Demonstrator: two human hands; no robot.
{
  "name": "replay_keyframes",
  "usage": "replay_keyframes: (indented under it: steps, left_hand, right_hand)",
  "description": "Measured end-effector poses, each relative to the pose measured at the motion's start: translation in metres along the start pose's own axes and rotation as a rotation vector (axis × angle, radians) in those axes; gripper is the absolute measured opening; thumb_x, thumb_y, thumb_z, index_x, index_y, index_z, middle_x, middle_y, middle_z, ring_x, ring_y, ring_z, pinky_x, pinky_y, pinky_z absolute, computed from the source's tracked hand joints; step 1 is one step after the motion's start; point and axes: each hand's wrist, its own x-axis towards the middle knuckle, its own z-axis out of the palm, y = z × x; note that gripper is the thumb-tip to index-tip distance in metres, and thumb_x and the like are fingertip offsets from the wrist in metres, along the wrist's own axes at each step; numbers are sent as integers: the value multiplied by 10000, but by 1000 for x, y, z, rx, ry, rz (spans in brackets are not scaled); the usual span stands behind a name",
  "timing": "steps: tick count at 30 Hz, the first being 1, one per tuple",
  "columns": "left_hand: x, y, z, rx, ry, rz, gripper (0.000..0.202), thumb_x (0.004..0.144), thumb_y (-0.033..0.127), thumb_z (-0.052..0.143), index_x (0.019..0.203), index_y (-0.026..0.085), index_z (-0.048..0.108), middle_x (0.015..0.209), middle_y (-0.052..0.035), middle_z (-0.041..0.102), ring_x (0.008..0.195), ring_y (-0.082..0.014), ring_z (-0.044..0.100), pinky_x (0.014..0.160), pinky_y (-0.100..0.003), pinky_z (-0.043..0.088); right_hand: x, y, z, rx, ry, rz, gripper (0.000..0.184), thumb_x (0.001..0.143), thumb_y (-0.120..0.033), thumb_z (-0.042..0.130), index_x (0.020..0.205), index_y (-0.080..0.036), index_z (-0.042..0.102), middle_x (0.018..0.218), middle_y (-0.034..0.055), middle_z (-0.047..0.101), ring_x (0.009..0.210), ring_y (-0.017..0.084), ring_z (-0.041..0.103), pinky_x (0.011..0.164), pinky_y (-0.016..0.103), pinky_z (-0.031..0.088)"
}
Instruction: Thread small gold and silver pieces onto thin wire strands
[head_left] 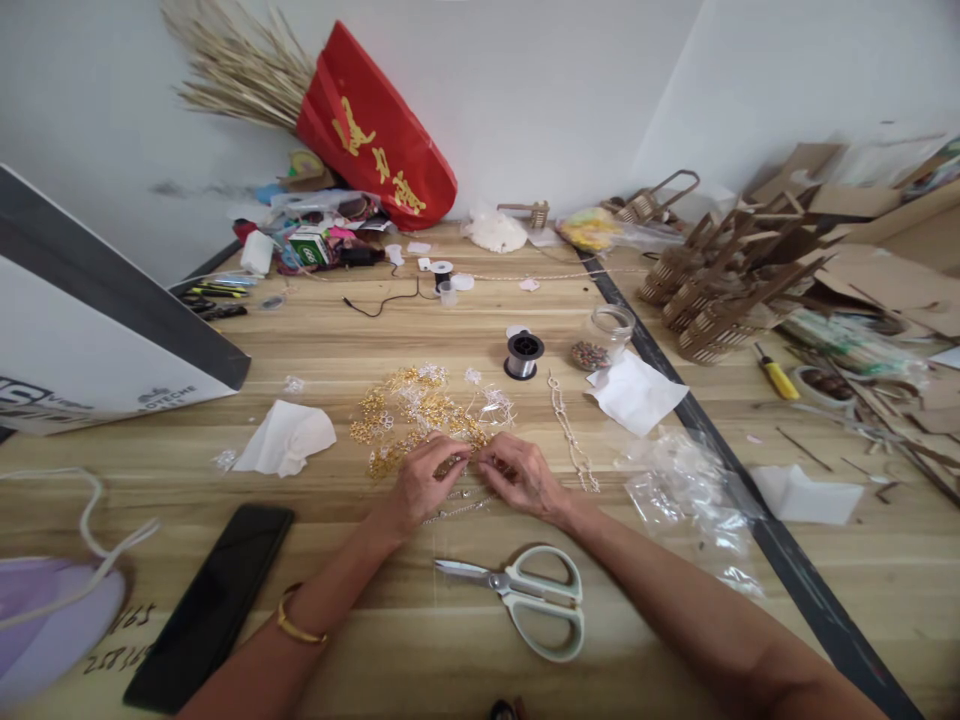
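Note:
My left hand [433, 478] and my right hand [519, 474] meet fingertip to fingertip over the middle of the wooden table. Both are closed in a pinch, and whatever lies between the fingertips is too small to make out. Just beyond them spreads a pile of gold and silver beads [412, 400]. Thin silvery beaded strands [461, 508] lie under and in front of the hands. Nearer to me rest scissors [517, 590] with pale handles, blades pointing left. A spool of thin wire [523, 355] stands beyond my right hand, and a pale beaded strand [570, 430] lies to its right.
On the left are a black phone [214, 600], a white paper [286, 438] and a large box [97, 330]. To the right lie clear plastic bags [694, 495], a jar of beads [604, 335] and small woven baskets [705, 290]. A red bag [379, 140] leans on the wall.

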Motion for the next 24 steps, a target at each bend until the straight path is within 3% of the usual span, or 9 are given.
replay_keyframes:
  steps: [24]
  left_hand:
    - [-4, -1, 3, 11, -27, 34, 120, 816, 86, 575, 895, 166, 617, 790, -51, 685, 751, -156, 631, 711, -290, 531]
  right_hand:
    - [1, -2, 0, -14, -2, -8, 75, 851, -149, 506, 841, -171, 578, 708, 25, 563, 642, 136, 508, 588, 247, 402]
